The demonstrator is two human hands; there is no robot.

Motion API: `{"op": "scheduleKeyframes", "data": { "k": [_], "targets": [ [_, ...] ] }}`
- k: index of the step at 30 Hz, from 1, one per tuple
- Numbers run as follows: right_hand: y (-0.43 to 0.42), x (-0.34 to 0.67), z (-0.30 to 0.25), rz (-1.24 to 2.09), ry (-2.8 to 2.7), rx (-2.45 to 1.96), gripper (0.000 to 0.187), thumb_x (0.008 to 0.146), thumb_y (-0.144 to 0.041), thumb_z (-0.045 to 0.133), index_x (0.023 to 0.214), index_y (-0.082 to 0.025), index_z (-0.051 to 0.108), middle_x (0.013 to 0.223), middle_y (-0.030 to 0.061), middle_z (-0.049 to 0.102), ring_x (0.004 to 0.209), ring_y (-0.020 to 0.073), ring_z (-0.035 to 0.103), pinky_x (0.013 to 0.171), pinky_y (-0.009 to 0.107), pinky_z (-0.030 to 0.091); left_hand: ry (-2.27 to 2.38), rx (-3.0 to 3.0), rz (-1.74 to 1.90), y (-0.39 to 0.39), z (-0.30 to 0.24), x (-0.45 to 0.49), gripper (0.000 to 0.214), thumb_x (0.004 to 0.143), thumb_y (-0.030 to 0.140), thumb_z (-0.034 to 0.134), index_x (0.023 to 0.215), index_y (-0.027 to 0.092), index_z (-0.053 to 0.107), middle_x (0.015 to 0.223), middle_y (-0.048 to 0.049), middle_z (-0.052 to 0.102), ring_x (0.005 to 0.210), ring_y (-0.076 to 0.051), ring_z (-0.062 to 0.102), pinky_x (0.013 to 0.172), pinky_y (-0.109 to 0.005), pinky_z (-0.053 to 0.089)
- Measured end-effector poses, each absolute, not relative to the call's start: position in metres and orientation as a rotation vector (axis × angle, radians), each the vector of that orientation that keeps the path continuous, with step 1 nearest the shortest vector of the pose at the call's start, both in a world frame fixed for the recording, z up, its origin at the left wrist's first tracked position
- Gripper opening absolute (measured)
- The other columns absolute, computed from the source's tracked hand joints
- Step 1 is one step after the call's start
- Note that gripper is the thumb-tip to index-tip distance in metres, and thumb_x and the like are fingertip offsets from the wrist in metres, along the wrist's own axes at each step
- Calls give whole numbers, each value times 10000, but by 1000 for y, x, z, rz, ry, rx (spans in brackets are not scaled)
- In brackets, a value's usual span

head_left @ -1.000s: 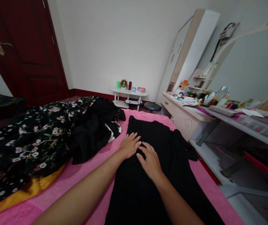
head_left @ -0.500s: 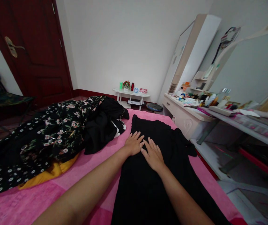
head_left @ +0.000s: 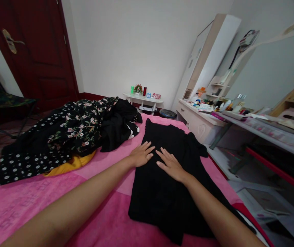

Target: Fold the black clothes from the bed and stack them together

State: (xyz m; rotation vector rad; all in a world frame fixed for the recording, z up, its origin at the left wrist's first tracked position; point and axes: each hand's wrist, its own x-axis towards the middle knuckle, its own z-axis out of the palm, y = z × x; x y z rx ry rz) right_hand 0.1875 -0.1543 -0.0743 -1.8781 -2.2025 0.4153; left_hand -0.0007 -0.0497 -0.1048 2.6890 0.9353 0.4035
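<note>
A: Item and position?
B: Flat black knitted garment (head_left: pixel 167 192), spread on the pink bedspread (head_left: pixel 98 212), right of centre.

A: Edges and free room?
B: The garment's right side lies close to the bed's right edge, where a fold bunches. Bare pink cloth is open on its left and at the near left. Farther left lies a heap of dark flower-printed and dotted clothes (head_left: pixel 67 133), near the garment's far left corner. A white dressing table (head_left: pixel 200 123) stands beyond the right bed edge.

A: Long axis?
B: It runs near to far, with the narrower end pointing far and the wider end near.

A: Left hand (head_left: pixel 140 156)?
B: Palm down at the garment's left edge, fingers (head_left: pixel 147 148) straight and slightly fanned, their tips on the black cloth. It grips nothing.

A: Right hand (head_left: pixel 171 164)?
B: Palm down on the garment's middle, fingers (head_left: pixel 163 154) stretched out and apart, pressed flat. It grips nothing. The two hands lie just beside each other.
</note>
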Motion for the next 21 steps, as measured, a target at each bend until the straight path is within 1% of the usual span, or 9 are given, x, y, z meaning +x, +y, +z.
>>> {"op": "scheduleKeyframes", "data": {
  "k": [3,5,7,9,12,15,17,19,21],
  "targets": [
    [-182,200,-59,667,-2213,-1667,545,910,-475,439,1427,-326,345,1551,23,209,1437,192,131,1151,476,76,893,2664,463,-54,-103,-8,510,960,468,307,1427,271,366,1552,-34,214,1434,-211,150,1153,-411,159],
    [-203,210,-48,861,-2147,-1526,475,891,-382,489,1362,-330,458,1524,15,292,1424,197,195,1145,476,120,876,2635,534,-55,-101,-10,475,950,415,360,1387,248,439,1527,-51,286,1417,-206,217,1144,-394,199],
    [-223,218,-38,998,-2050,-1440,414,852,-291,529,1262,-322,572,1481,18,382,1389,214,293,1130,478,181,850,2607,626,-56,-98,-11,416,928,330,410,1314,227,529,1473,-66,393,1375,-194,317,1127,-370,247],
    [-241,222,-32,1044,-1992,-1433,383,809,-231,556,1176,-309,637,1440,30,446,1348,230,373,1114,484,222,792,2593,692,-61,-96,-11,362,898,249,445,1225,241,600,1390,-54,503,1309,-186,418,1123,-384,256],
    [-263,219,-30,977,-1998,-1534,417,762,-193,591,1159,-308,646,1434,46,452,1333,236,395,1103,482,255,635,2564,703,-79,-92,-12,338,851,169,478,1124,277,646,1287,-15,592,1216,-183,507,1129,-438,230],
    [-279,209,-37,801,-2051,-1617,459,741,-139,565,1153,-323,651,1461,39,410,1349,230,368,1101,484,273,422,2499,640,-106,-83,-22,410,777,76,489,1091,280,657,1273,-4,595,1189,-177,517,1077,-389,325],
    [-285,201,-41,669,-2126,-1593,420,761,-119,529,1084,-337,684,1442,19,434,1358,221,350,1109,484,266,285,2456,560,-126,-73,-33,488,709,26,499,1083,295,661,1292,7,573,1184,-176,514,1040,-349,368],
    [-288,196,-41,589,-2177,-1532,336,801,-146,523,999,-340,712,1401,12,484,1348,217,361,1112,469,264,173,2428,458,-143,-60,-45,530,658,34,558,1100,310,653,1339,10,527,1189,-194,508,1040,-346,369],
    [-289,192,-38,590,-2151,-1473,248,823,-191,540,931,-322,721,1349,29,535,1299,221,424,1083,436,311,96,2416,376,-157,-50,-54,561,623,92,655,1139,309,634,1397,-4,461,1208,-227,491,1045,-356,364]
  ]
}}
